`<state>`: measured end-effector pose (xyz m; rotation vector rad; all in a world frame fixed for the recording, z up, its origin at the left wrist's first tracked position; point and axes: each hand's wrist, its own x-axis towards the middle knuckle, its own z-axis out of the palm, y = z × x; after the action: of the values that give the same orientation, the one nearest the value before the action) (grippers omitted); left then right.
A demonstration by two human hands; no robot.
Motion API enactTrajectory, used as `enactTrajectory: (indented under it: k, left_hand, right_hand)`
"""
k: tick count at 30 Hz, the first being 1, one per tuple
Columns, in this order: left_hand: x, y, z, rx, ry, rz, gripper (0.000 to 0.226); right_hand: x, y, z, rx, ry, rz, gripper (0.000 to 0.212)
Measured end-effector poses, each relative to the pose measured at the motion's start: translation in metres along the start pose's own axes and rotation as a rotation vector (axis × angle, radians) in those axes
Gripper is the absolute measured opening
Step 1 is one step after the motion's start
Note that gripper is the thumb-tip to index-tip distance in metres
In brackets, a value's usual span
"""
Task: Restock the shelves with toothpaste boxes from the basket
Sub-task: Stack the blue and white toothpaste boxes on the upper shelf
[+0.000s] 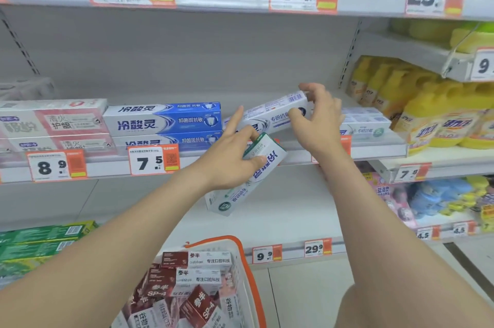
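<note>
White box (270, 112) is gripped at its right end by the right hand (318, 116), long axis along the front edge of the shelf (374, 150), right end raised. Green box (239, 190) is clutched by the left hand (231, 158) just below that edge, slanting down-left; the right hand is judged nearer.

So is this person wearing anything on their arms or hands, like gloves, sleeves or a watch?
No. The left hand and right hand are bare: no gloves, and no rings or watch that I can see. Both forearms are uncovered right down to the picture's edge, so no sleeves show.
</note>
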<state>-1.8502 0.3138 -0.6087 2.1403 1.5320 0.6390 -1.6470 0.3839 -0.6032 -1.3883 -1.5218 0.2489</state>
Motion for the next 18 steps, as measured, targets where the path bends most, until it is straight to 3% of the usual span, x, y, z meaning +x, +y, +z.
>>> enactTrajectory:
  k: [7, 10, 14, 18]
  left_hand:
    - [0.023, 0.009, -0.002, 0.110, -0.087, -0.085, 0.031]
    - [0.028, 0.008, 0.004, 0.181, -0.097, -0.109, 0.033]
    - [0.031, 0.009, 0.010, 0.257, -0.083, -0.126, 0.033]
    - [0.032, 0.014, 0.015, 0.251, -0.092, -0.111, 0.035]
  right_hand:
    - [0.001, 0.033, -0.004, -0.421, -0.195, -0.099, 0.049]
    - [0.000, 0.043, -0.008, -0.422, -0.170, -0.141, 0.058]
    - [0.004, 0.057, -0.016, -0.565, -0.076, -0.018, 0.075]
    - [0.001, 0.069, -0.014, -0.670, -0.173, 0.020, 0.067]
